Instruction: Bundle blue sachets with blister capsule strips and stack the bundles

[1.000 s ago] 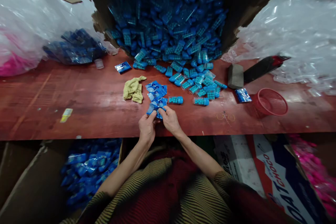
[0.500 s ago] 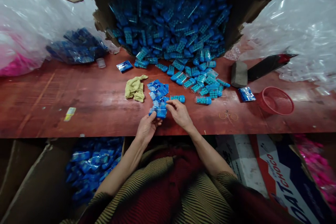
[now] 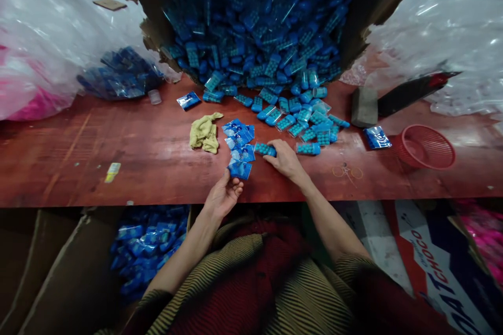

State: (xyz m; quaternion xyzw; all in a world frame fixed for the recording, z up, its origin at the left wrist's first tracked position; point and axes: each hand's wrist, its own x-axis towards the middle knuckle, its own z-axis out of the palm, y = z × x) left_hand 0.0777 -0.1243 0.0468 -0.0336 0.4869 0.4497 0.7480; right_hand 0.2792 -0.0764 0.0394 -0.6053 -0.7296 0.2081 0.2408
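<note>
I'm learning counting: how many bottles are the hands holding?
1: a blue bottle, in the right hand. The left hand holds a blue packet; no bottle shows there.

A reddish-brown table [image 3: 157, 178] carries an overlapping column of blue packets [image 3: 240, 153], a crumpled yellow-green cloth [image 3: 205, 132] just left of them, scattered tubes of blue beads [image 3: 308, 148] to the right, and, farther right, a gray block [image 3: 364, 107], a single packet [image 3: 377, 137] and a red basket [image 3: 426, 147].
</note>
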